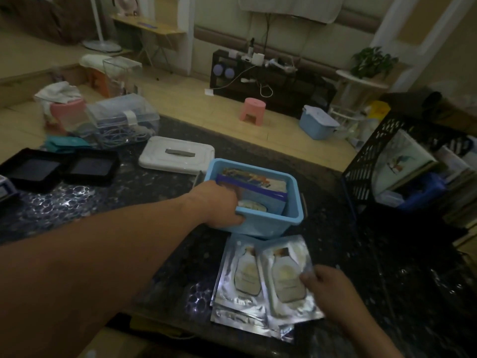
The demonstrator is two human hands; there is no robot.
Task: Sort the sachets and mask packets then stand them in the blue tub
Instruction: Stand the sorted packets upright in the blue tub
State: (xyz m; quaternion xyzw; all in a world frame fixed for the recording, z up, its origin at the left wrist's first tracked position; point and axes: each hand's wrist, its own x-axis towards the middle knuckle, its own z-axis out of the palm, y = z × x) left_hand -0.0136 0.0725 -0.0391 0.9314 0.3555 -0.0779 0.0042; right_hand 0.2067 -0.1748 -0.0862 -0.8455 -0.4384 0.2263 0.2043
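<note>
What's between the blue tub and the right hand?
Head view: a fanned stack of silver foil mask packets lies flat between the blue plastic tub and the right hand.

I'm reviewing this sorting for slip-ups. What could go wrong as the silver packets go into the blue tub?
The silver mask packets are a loose, fanned stack; the right hand pinches only their right edge, so some may slide off when lifted.
The blue tub already looks crowded with standing packets, and the left hand grips its near rim, likely blocking the gap.
</note>
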